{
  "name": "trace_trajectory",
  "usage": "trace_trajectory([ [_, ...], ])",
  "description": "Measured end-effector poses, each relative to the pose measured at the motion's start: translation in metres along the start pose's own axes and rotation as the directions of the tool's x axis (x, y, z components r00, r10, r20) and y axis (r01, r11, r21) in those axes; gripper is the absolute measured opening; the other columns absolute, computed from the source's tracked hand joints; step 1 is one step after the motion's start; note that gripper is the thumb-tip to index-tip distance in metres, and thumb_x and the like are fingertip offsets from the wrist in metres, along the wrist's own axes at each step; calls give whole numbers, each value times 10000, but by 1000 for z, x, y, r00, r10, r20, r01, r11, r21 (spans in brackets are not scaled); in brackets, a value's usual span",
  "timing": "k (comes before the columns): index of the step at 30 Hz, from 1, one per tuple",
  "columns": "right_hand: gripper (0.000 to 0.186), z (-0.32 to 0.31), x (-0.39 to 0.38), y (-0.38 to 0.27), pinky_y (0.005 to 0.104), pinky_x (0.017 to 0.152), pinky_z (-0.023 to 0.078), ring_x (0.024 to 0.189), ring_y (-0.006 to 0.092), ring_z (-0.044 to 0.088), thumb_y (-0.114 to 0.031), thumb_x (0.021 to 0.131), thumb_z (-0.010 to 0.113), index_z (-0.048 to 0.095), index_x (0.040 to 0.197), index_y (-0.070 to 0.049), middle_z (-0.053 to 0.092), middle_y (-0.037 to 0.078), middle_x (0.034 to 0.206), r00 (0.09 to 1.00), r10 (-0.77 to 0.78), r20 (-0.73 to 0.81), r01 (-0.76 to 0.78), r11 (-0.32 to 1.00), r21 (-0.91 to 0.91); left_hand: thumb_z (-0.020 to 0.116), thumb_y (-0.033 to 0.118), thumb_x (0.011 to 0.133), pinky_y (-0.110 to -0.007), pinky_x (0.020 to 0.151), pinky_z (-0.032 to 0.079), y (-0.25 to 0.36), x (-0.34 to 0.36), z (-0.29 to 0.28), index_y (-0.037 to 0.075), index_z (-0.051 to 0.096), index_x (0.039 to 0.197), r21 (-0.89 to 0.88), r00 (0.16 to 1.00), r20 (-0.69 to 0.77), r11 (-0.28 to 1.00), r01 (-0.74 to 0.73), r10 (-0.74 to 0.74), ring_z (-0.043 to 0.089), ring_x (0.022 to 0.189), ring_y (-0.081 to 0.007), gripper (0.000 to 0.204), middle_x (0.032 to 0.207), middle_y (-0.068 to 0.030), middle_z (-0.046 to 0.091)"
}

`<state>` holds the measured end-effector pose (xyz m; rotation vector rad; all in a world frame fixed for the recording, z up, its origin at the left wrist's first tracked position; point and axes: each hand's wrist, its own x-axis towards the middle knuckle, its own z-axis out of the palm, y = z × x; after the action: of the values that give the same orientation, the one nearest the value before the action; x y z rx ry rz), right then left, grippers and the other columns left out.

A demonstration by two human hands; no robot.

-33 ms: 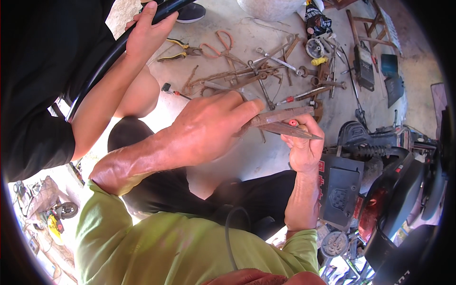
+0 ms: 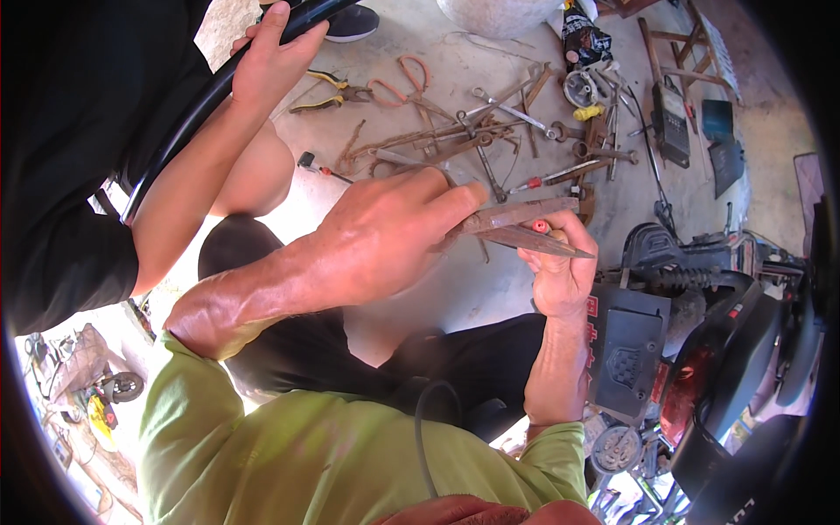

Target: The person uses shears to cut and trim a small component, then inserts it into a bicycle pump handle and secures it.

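two bare hands [image 2: 385, 229], two metal blades [image 2: 532, 211], one red piece [image 2: 540, 226], one co-worker's hand [image 2: 271, 68]

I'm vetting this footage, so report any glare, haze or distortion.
Head view: glare bleaches the floor near the left hand; pale haze lies just below that hand in the picture; the pliers look fairly crisp; fisheye distortion shows, with black corners.

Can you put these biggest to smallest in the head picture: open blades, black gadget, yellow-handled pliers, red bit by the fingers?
1. Open blades, helped by being nearer the camera
2. Black gadget and yellow-handled pliers: too alike to rank
3. Red bit
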<state>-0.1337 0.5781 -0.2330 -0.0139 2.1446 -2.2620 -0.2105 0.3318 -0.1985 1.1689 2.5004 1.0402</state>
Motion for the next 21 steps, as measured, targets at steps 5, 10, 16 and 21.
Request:
trace_trajectory([
  [5,385,-1,1,6,233,586,387,659,53,486,-344,1060,635,682,1109,35,587,-16,749,1000,-29,-5,29,1000,-2,695,-30,830,-439,646,547,0,-1,2,89,580,1345,-10,1000,-5,1000,1,-1,656,803,-351,541,922,-120,575],
  [10,392,-2,2,4,232,587,385,665,57,498,-359,1063,628,684,1096,28,585,-12,741,999,-44,3,44,999,-29,701,-20,832,-445,652,551,2,-1,2,85,579,1339,0,1000,11,1000,19,-19,663,815,-357,533,924,-122,580],
  [16,385,3,-2,7,240,586,407,671,67,528,-355,1061,636,679,1058,27,635,3,774,999,-37,34,37,999,1,691,-21,831,-453,639,553,5,-3,9,87,580,1332,15,999,39,999,-29,28,667,803,-361,524,913,-124,580],
  [21,370,5,-4,7,226,592,404,680,69,524,-324,1042,669,634,1136,32,644,38,823,998,56,29,-59,993,102,678,-49,822,-451,639,546,6,-1,4,91,581,1345,-75,1000,11,997,-10,11,664,795,-366,550,916,-121,593],
])
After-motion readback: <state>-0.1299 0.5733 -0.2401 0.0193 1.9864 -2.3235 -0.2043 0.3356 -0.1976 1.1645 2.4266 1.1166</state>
